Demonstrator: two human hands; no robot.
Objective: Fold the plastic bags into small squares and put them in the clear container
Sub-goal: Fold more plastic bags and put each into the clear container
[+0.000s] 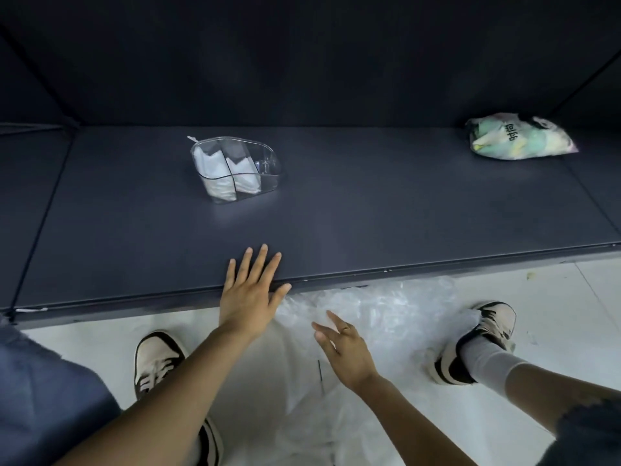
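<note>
Left hand (250, 290): flat, fingers straight and spread, palm down on the near edge of the dark worktop (369, 210); this grip holds nothing. Forearm runs back and down from it.

Right hand (346, 351): below the worktop edge, just right of the left hand, fingers loosely extended, a ring on one; this grip is open over a clear plastic bag (376, 307) and pinches none of it. Whether the fingertips touch the film cannot be told.

Clear plastic bag: crinkled, glossy, spread on the floor directly beyond and under the right hand, reaching to the right shoe (487, 334).

Clear container (235, 169): rigid, transparent, rounded, divided into compartments; stands on the worktop well beyond the left hand. Folded white bags (215, 163) fill several compartments.

Printed bag (519, 136): stuffed, pale green and white, lying far right of both hands at the worktop's back.

Left shoe (156, 361): cream and dark, on the pale floor (571, 297) near the left forearm.
</note>
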